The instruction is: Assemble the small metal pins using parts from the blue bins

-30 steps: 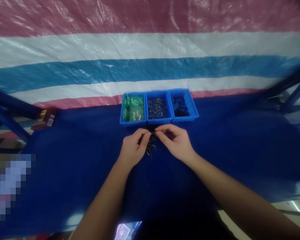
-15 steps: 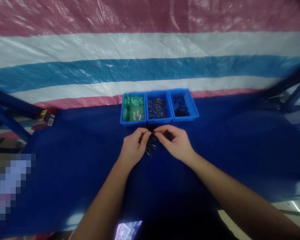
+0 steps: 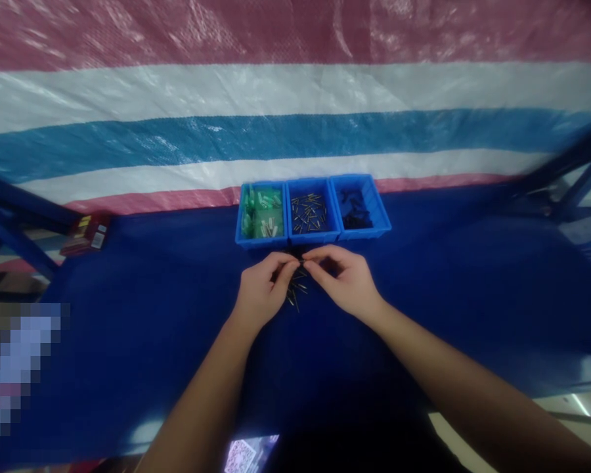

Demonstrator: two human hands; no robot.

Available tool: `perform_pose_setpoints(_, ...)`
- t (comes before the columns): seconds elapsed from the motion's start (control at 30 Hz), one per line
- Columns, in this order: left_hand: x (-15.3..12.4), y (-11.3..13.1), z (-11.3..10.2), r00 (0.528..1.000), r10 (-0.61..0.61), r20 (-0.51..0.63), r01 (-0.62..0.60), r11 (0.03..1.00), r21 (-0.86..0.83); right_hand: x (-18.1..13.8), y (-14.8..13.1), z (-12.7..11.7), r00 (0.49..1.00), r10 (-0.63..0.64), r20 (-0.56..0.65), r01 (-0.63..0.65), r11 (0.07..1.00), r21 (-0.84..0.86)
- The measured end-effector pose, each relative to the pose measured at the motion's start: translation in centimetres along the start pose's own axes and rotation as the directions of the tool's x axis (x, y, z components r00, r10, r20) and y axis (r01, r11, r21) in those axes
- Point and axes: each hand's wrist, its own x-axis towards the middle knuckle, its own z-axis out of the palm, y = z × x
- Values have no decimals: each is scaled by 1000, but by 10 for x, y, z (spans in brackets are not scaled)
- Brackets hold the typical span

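Pinches a tiny thin piece point(image 3: 301, 262) just below the frame's centre, between thumb and fingers of left hand point(image 3: 262, 289) and right hand point(image 3: 349, 281) alike. Has loose slender pins point(image 3: 301, 287) close by, partly hidden behind the left hand, and three blue bins point(image 3: 315, 240) higher in the frame.

There are 2 hands point(image 3: 347, 282) with 1 pin point(image 3: 301, 262) between them, 1 loose pile of pins point(image 3: 296, 300), 3 blue bins point(image 3: 315, 238), 1 table point(image 3: 167, 315) and 1 striped sheet point(image 3: 295, 89).

No legible text anywhere.
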Motion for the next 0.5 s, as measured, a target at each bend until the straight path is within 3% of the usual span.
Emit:
perform_pose_setpoints(0.17, 0, -3, -2, 999, 41, 12, -41, 999, 12, 0, -1, -1, 999, -30, 9, 30, 1000, 0)
perform_pose_setpoints(0.37, 0, -4, 3, 996, 69, -57, -70, 997, -14, 1, 2, -1, 997, 81, 4, -81, 993, 84)
perform_pose_setpoints(0.5, -1, -3, 5, 994, 75, -82, -74, 997, 11, 0, 1, -1, 999, 37, 24, -39, 996, 82)
